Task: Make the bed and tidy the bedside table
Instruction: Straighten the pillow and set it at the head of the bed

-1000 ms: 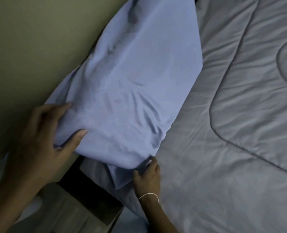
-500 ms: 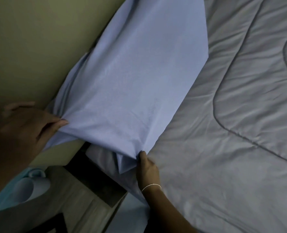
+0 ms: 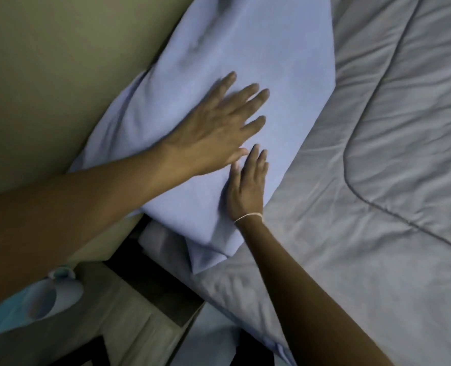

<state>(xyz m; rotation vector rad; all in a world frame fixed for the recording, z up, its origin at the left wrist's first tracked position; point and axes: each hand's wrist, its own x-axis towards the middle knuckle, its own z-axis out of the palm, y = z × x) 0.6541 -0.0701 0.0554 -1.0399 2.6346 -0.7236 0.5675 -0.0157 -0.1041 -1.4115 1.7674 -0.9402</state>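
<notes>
The pillow (image 3: 245, 62), lying from centre toward 12 o'clock against the wall (image 3: 47, 75), is pressed by the left hand (image 3: 213, 125) and right hand (image 3: 246, 186), both flat with fingers straight. A hard push toward 7 o'clock could tip its overhanging corner onto the bedside table (image 3: 129, 326) with its mug (image 3: 58, 294). Open quilt (image 3: 377, 207) lies at 3 o'clock.

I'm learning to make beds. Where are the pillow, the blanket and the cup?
pillow (image 3: 271, 48), head view, upper face.
blanket (image 3: 377, 233), head view, quilted top.
cup (image 3: 58, 294), head view, its side.
</notes>
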